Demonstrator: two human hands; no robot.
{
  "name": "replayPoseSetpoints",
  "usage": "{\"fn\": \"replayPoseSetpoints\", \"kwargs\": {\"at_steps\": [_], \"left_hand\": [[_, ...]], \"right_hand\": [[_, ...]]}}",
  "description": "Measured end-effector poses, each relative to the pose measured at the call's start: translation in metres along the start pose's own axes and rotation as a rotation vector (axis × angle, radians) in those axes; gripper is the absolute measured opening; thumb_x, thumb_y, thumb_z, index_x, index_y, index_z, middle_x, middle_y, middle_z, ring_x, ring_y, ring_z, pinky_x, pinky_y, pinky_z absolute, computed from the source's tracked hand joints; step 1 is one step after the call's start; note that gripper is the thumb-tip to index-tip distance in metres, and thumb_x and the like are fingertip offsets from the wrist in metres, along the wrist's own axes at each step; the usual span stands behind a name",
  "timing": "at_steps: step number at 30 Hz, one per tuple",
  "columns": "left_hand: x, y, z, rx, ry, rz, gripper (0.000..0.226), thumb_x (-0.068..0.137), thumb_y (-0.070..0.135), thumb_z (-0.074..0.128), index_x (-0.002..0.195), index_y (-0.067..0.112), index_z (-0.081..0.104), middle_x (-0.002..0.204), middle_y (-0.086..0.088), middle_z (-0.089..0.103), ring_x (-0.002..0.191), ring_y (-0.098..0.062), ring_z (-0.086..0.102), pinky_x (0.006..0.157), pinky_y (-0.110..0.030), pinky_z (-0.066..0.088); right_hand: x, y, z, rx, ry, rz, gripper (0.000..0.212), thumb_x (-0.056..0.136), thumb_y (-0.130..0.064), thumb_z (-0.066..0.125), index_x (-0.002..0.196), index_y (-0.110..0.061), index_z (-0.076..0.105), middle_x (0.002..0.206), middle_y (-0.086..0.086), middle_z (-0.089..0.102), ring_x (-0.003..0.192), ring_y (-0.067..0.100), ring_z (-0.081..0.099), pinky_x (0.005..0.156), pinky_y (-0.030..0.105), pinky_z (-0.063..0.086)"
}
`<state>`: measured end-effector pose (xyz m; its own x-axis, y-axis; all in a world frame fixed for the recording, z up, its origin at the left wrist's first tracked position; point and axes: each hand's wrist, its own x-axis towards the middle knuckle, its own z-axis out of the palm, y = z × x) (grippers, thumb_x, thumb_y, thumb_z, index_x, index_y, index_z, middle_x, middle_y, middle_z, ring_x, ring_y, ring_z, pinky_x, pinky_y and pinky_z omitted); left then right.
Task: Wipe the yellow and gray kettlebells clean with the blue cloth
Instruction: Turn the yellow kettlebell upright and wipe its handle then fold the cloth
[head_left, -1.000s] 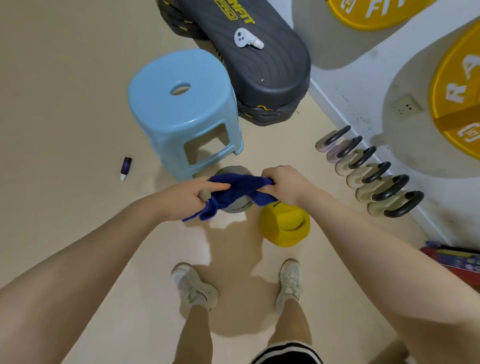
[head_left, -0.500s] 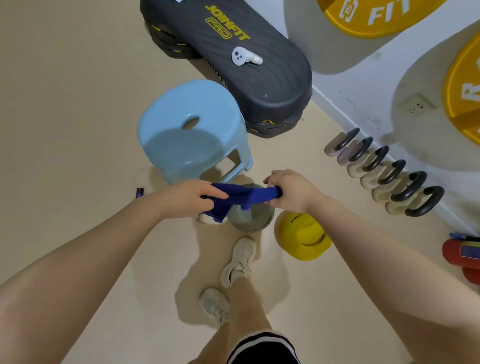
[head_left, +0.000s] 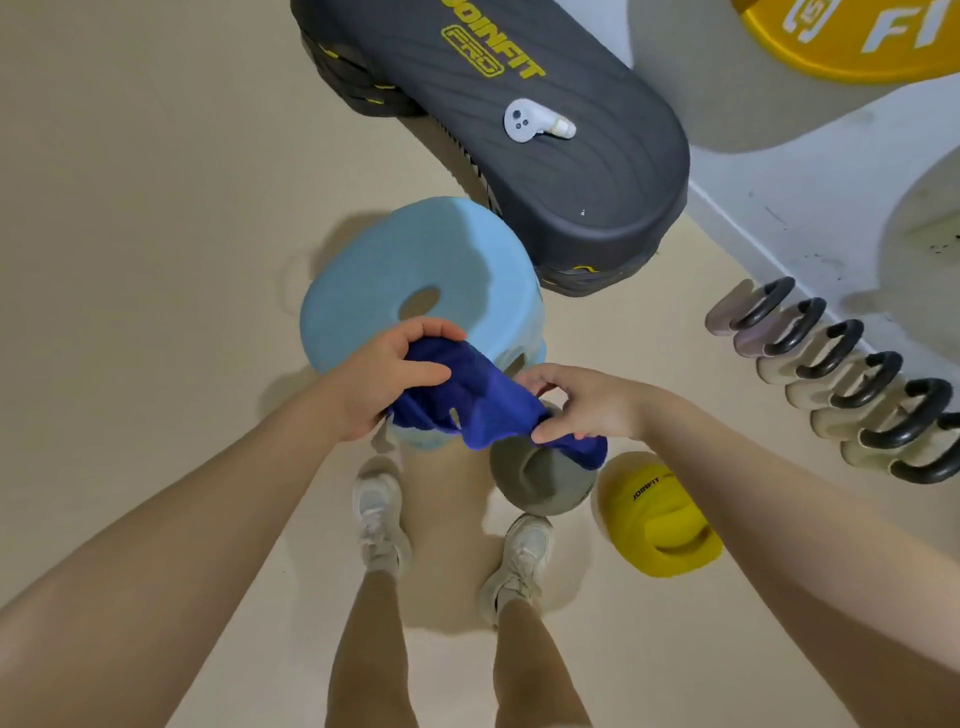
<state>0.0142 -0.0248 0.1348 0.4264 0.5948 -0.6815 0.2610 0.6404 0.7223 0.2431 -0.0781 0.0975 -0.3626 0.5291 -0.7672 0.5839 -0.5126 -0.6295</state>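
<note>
While I stand over the beige floor (head_left: 156, 260) with both arms stretched forward, my left hand (head_left: 384, 379) is curled around one bunched end of the blue cloth (head_left: 467, 395), thumb across the top, and my right hand (head_left: 582, 402) pinches the other end between thumb and fingertips. The cloth sags between them, held up in the air above the front edge of the light blue plastic stool (head_left: 415, 280), its right tail dangling onto the top of the gray kettlebell (head_left: 535, 478).

Half a second ago the cloth was pulled taut across the gray kettlebell and my feet were staggered; now the cloth is slack and lifted, and my white sneakers (head_left: 379, 519) stand side by side.

The gray kettlebell sits on the floor just ahead of my right foot, matte and rounded. The yellow kettlebell (head_left: 660, 525) lies just beside it to the right, glossy, with black JOINFIT lettering. Whether the two touch I cannot tell.
</note>
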Motion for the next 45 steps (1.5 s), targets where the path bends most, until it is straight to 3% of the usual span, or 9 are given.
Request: {"fn": "replayPoseSetpoints", "kwargs": {"at_steps": [7,13,16,20,25,34,38,41,45], "left_hand": [[0.022,0.044,-0.031,0.345,-0.474,-0.014,0.052,0.076,0.002,0.056,0.111,0.041,0.062,0.113,0.005,0.063,0.089,-0.014,0.065,0.077,-0.024,0.053],[0.024,0.067,-0.090,0.337,-0.527,-0.040,0.053,0.067,0.005,0.052,0.104,0.040,0.065,0.112,0.005,0.067,0.098,-0.017,0.066,0.078,-0.026,0.054],[0.028,0.060,-0.115,0.302,-0.504,-0.051,0.052,0.065,0.006,0.052,0.100,0.042,0.068,0.110,0.009,0.066,0.099,-0.017,0.065,0.082,-0.029,0.054],[0.046,0.040,-0.137,0.292,-0.305,-0.047,0.052,0.061,0.006,0.048,0.100,0.036,0.067,0.109,0.008,0.064,0.093,-0.011,0.062,0.081,-0.027,0.052],[0.087,0.031,-0.144,0.671,-0.032,-0.050,0.054,0.077,0.000,0.047,0.116,0.036,0.054,0.105,0.002,0.058,0.067,-0.011,0.055,0.049,-0.019,0.044],[0.156,0.003,-0.090,1.428,0.379,0.297,0.072,0.089,0.023,0.052,0.149,0.018,0.012,0.159,-0.002,0.007,0.139,-0.031,0.018,0.109,-0.044,0.018],[0.155,-0.041,-0.074,1.477,0.243,0.458,0.071,0.089,0.035,0.056,0.146,0.007,0.026,0.157,-0.014,0.015,0.142,-0.034,0.018,0.113,-0.047,0.016],[0.157,-0.066,-0.074,1.596,0.071,0.283,0.083,0.089,0.059,0.040,0.150,0.018,0.001,0.158,-0.010,-0.010,0.145,-0.030,-0.005,0.116,-0.045,0.001],[0.163,-0.072,-0.080,1.522,-0.020,0.238,0.077,0.092,0.057,0.035,0.149,0.025,-0.005,0.157,-0.003,-0.020,0.144,-0.021,-0.017,0.115,-0.040,-0.009]], "right_hand": [[0.030,-0.059,0.005,0.428,0.096,-0.129,0.054,0.081,0.004,0.063,0.124,-0.027,0.051,0.110,-0.004,0.060,0.090,0.011,0.058,0.078,0.021,0.048],[0.075,-0.094,0.022,-0.066,0.062,-0.072,0.044,0.073,-0.026,0.078,0.113,-0.027,0.059,0.119,-0.010,0.057,0.124,0.020,0.044,0.107,0.038,0.033],[0.085,-0.087,0.015,-0.327,0.081,0.035,0.048,0.070,-0.045,0.075,0.114,-0.033,0.060,0.133,-0.020,0.047,0.135,0.012,0.021,0.116,0.044,0.007],[0.079,-0.069,0.003,-0.085,-0.038,0.143,0.024,0.066,-0.035,0.077,0.086,-0.028,0.064,0.096,0.002,0.070,0.091,0.019,0.062,0.090,0.038,0.047],[0.072,-0.034,-0.006,0.312,0.009,0.212,0.032,0.065,-0.041,0.074,0.093,-0.025,0.070,0.094,-0.004,0.073,0.092,0.022,0.066,0.088,0.035,0.050],[0.119,-0.014,0.018,0.837,0.389,0.363,0.030,0.095,-0.034,0.049,0.081,-0.012,0.065,0.060,0.009,0.062,0.064,0.021,0.056,0.074,0.031,0.044],[0.117,-0.006,0.018,0.893,0.432,0.471,0.030,0.094,-0.037,0.050,0.097,-0.010,0.063,0.097,0.010,0.070,0.091,0.025,0.063,0.093,0.035,0.046],[0.112,-0.004,0.015,0.977,0.426,0.525,0.028,0.093,-0.031,0.054,0.103,-0.006,0.062,0.105,0.014,0.069,0.100,0.030,0.064,0.097,0.040,0.047],[0.116,-0.027,0.010,1.255,0.367,0.432,0.025,0.094,-0.022,0.050,0.113,-0.008,0.058,0.106,0.013,0.069,0.090,0.027,0.066,0.077,0.036,0.053]]}}
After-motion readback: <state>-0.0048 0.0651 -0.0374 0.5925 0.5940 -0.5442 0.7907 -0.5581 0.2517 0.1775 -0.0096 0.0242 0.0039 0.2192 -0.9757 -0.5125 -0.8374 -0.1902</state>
